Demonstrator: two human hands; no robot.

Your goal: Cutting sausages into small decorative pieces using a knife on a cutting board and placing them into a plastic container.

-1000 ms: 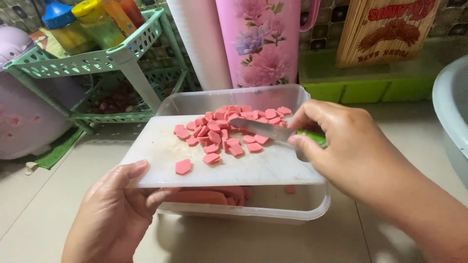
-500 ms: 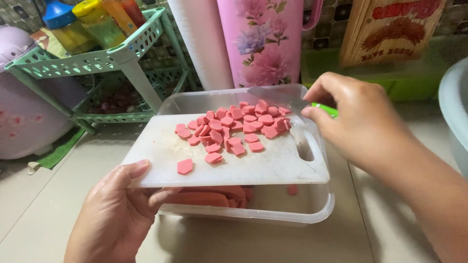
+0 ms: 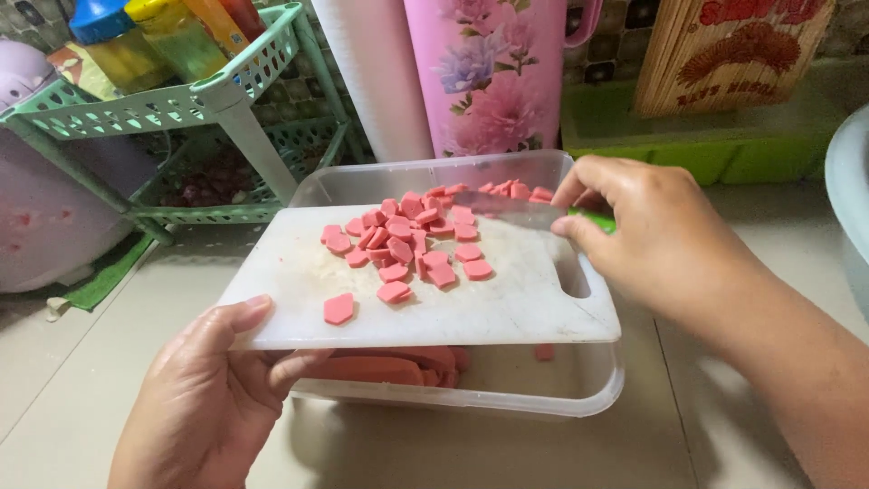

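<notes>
1. Left hand point(image 3: 204, 398), lower left, grips the board point(image 3: 407, 299) over the tub point(image 3: 507, 398).
2. Right hand point(image 3: 656, 235) clasps the knife point(image 3: 511, 210), now back behind the slices point(image 3: 412, 240), centre, after sweeping them rightward.

Green rack point(image 3: 181, 104) (tiled wall point(image 3: 625, 36) behind)

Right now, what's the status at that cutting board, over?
Left hand grips white plastic cutting board over clear plastic tub. Right hand holds green-handled knife against pink sausage slices. Nothing blocking.
</notes>
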